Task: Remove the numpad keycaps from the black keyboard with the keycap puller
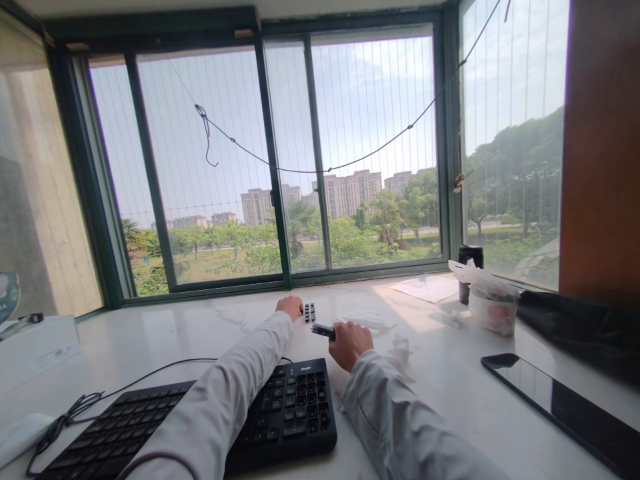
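Right hand clasps slim black bar.

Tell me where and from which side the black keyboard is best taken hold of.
Probably the right short end of the keyboard, approached from the right. That end lies bare on the table, while the left sleeve crosses the middle and the cable trails off the left part. It lies flat and thin, so a pinch over the edge, thumb on top, suits its shape.

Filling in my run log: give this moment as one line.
left hand: touching small black keycaps | right hand: gripping dark tool | keyboard: near edge
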{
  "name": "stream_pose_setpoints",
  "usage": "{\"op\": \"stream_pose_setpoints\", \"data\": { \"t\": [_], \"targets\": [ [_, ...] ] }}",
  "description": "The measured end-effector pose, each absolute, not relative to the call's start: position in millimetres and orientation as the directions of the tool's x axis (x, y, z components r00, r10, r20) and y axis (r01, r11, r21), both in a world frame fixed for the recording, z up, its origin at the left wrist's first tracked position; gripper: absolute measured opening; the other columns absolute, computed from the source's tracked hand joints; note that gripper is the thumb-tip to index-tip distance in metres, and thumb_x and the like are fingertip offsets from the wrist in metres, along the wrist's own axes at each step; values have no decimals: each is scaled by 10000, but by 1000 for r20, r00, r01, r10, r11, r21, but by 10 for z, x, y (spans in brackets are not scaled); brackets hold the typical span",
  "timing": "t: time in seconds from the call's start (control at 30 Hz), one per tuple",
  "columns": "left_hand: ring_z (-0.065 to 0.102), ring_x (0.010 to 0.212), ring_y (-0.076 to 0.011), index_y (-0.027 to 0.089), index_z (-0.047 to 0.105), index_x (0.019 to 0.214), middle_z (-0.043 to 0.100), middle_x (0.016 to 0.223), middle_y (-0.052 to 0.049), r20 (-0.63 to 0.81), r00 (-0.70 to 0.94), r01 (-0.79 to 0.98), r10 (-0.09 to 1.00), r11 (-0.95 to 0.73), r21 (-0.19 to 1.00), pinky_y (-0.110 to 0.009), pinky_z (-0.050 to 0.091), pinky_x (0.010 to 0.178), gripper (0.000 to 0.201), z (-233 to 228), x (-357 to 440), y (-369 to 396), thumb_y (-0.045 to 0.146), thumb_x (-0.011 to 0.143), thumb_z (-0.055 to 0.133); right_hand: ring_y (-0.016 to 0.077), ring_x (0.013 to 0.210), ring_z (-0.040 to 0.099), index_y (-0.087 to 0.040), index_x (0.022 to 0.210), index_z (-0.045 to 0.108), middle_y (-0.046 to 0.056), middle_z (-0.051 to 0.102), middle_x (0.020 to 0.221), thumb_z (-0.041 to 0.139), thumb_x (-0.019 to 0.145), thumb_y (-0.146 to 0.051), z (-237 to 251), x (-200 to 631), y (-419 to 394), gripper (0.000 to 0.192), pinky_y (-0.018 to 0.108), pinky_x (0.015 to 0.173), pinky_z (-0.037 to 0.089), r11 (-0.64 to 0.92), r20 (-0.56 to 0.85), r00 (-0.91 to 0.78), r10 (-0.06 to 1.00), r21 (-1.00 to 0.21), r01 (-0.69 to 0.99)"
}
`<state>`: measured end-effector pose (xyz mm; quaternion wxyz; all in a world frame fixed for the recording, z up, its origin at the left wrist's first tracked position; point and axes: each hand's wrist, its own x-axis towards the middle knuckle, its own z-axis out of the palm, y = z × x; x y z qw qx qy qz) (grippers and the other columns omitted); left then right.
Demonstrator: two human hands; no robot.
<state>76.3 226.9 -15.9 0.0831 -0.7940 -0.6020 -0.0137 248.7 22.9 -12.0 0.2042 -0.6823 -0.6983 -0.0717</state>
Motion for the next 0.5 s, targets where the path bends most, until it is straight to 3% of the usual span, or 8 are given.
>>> {"op": "stream_pose_setpoints", "data": {
  "t": [0.37,0.5],
  "targets": [
    [584,1027,-207,154,567,1183,575,1190,-102,165,300,953,939,-290,-83,-413,511,871,315,-13,771,2074,328,922,542,273,852,677,-185,905,689,138,710,914,477,833,-256,-95,2495,230,235,351,706,447,56,400,27,916,-194,979],
    [609,1006,-211,231,673,1001,666,1063,-56,225,337,941,914,-330,-71,-360,462,894,158,107,770,1828,262,857,616,271,865,674,-196,925,672,129,708,917,443,878,-325,-66,2482,210,267,343,708,438,67,406,29,913,-222,973]
  ]
}}
